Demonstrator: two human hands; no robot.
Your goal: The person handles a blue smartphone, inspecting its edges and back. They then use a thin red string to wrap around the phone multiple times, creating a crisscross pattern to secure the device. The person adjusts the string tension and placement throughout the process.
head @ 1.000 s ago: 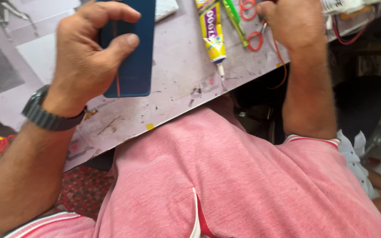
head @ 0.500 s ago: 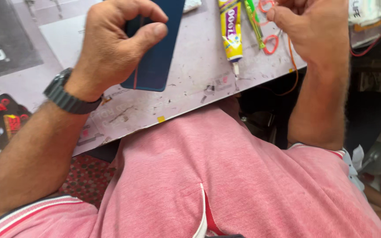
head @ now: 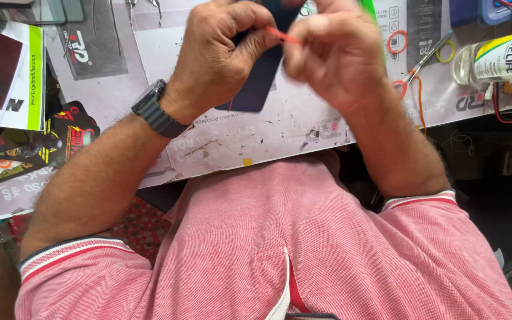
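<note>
Hands blurred, hiding most of dark blue phone.

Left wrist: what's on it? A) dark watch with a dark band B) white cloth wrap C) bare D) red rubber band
A, a dark watch with a dark band sits on the wrist just behind the left hand, which holds a dark blue flat panel.

The dark blue slab is mostly hidden behind both hands, its top cut off by the frame edge.
</note>
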